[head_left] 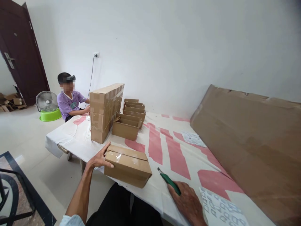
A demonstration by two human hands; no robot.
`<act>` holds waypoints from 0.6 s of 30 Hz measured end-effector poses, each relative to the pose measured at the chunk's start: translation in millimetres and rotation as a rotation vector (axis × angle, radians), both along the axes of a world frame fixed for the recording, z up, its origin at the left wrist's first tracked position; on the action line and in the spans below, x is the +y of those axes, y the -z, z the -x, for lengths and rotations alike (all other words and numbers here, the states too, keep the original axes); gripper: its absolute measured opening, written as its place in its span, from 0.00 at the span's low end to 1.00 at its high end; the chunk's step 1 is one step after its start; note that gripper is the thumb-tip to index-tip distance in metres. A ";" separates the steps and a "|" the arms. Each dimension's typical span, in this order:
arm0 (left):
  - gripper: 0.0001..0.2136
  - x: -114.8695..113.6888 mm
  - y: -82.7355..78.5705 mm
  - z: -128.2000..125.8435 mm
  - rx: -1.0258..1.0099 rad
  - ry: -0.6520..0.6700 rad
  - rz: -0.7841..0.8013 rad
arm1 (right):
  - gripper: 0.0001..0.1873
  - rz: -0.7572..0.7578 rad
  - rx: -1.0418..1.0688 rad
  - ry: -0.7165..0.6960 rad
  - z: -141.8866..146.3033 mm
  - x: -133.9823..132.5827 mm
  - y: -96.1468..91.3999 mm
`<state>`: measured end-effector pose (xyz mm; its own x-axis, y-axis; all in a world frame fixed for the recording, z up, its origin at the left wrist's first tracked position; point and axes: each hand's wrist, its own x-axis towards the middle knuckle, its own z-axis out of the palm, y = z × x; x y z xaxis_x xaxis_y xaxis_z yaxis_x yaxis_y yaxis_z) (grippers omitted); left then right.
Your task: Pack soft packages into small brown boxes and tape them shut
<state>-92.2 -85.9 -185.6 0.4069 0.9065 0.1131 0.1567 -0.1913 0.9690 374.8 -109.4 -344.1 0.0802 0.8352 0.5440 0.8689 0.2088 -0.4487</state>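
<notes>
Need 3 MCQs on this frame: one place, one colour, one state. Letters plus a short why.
1. Where does the left hand rest?
A. on the taped box
B. on the fan
C. on the sheet of labels

2. What colour is the tool in the right hand?
A. red
B. green
C. yellow

3. How are the boxes behind the taped box?
A. taped shut
B. flattened
C. open on top

A: its fingers lie on the box's left end.
B: the handle is green.
C: their flaps stand up, insides showing.
</notes>
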 end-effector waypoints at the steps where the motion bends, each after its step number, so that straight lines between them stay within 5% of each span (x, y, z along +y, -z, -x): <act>1: 0.75 -0.6 7.2 -4.3 -0.058 0.003 0.016 | 0.20 0.004 0.004 -0.004 -0.4 -0.6 -0.1; 11: 0.74 -22.1 38.3 -44.2 -0.131 -0.126 -0.009 | 0.22 0.016 -0.023 -0.007 -7.1 -3.5 6.1; 18: 0.72 -27.7 38.7 -50.6 -0.116 -0.055 0.000 | 0.28 -0.008 -0.084 0.013 -2.9 -12.4 -1.2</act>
